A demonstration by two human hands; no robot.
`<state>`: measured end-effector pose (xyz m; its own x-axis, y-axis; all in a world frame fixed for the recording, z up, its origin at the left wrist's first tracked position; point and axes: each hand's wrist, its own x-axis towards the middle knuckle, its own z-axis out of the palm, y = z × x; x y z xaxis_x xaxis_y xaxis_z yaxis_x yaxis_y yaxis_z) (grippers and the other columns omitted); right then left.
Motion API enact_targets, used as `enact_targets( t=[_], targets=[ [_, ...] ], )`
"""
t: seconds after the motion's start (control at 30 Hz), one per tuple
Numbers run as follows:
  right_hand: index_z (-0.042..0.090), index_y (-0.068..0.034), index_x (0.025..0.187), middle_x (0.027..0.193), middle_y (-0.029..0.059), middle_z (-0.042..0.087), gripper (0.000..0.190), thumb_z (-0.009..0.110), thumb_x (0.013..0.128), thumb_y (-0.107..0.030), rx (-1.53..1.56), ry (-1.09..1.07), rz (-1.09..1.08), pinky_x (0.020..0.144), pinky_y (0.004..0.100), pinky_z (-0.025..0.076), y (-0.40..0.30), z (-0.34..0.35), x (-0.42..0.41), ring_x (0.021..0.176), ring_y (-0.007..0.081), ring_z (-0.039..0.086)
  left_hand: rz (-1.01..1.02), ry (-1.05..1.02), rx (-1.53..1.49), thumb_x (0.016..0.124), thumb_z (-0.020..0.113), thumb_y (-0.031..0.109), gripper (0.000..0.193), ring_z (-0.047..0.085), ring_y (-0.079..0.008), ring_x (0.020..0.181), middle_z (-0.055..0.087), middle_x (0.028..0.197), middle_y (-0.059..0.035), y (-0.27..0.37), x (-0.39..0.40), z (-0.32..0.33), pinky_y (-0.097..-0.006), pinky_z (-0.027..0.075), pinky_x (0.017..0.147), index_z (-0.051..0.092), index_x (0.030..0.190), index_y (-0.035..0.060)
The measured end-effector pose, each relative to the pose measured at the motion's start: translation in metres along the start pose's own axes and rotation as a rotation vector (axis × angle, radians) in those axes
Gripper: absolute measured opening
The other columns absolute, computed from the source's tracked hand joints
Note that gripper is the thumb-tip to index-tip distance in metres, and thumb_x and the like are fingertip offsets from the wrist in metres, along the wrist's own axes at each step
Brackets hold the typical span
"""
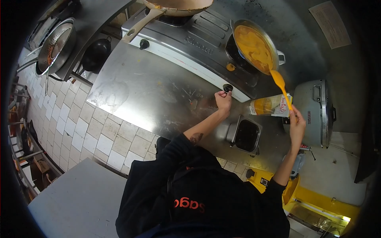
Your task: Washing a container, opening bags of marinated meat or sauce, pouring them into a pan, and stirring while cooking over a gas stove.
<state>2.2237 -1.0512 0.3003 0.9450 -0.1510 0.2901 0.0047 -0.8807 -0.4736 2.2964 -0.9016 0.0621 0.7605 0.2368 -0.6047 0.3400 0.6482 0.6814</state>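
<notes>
My left hand (223, 101) grips the black control knob (228, 88) at the right end of the gas stove's white front panel. In my right hand (297, 120) is the handle of an orange spatula or spoon (279, 81), its head at the near rim of a metal pan. Orange sauce (253, 44) with darker streaks fills the pan (277, 49), which sits tilted in this view on the stove's right burner, where a little blue flame shows. A partly filled plastic pouch (265, 106) lies just left of my right hand.
A large pan (178, 11) stands on the left burner. A metal container with dark contents (247, 135) is on the steel counter (143, 86). At right stands a big grey lidded cooker (311, 113). Colanders (59, 44) rest on the left shelf, a black wok (96, 55) below.
</notes>
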Motion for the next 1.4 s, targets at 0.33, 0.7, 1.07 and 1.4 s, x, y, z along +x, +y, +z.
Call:
enact_targets(
  t=[0.33,0.7,1.07,1.4],
  targets=[
    [0.058,-0.021,0.104,0.086,0.0115,0.061,0.027,0.052,0.08,-0.031,-0.667,-0.115,0.056,0.066,0.0359,0.043,-0.067,0.01,0.043,0.081,0.0294,0.057,-0.017,-0.003,-0.026,0.071,0.063,0.012,0.031,0.043,-0.011,0.072,0.045,0.079,-0.0025,-0.003,0.001,-0.008,-0.0237,0.039,0.068,0.042,0.091,0.0036],
    [0.057,-0.017,0.099,0.085,0.0108,0.06,0.023,0.054,0.079,-0.028,-0.594,-0.016,-0.16,0.065,0.0388,0.044,-0.07,0.059,0.075,0.079,0.0301,0.057,0.032,0.095,0.082,0.068,0.068,0.014,0.034,0.045,-0.0137,0.075,0.046,0.083,-0.0054,-0.007,-0.004,0.006,-0.0263,0.04,0.07,0.044,0.09,0.0032],
    [0.052,-0.024,0.104,0.086,0.0046,0.057,0.022,0.049,0.082,-0.024,-0.697,0.078,-0.146,0.058,0.0377,0.043,-0.064,0.046,0.064,0.074,0.0276,0.057,0.102,0.248,-0.029,0.068,0.068,0.015,0.028,0.051,-0.0127,0.062,0.053,0.076,-0.0058,-0.008,0.009,0.019,-0.0252,0.044,0.061,0.049,0.084,0.0023],
    [0.053,-0.024,0.104,0.091,0.0067,0.059,0.023,0.052,0.081,-0.024,-0.716,0.039,-0.071,0.06,0.0379,0.043,-0.044,0.043,0.054,0.079,0.029,0.057,0.028,0.239,-0.031,0.061,0.069,0.009,0.023,0.053,-0.01,0.061,0.057,0.068,-0.0043,0.007,0.009,0.012,-0.0237,0.045,0.059,0.054,0.076,0.0012]
  ],
)
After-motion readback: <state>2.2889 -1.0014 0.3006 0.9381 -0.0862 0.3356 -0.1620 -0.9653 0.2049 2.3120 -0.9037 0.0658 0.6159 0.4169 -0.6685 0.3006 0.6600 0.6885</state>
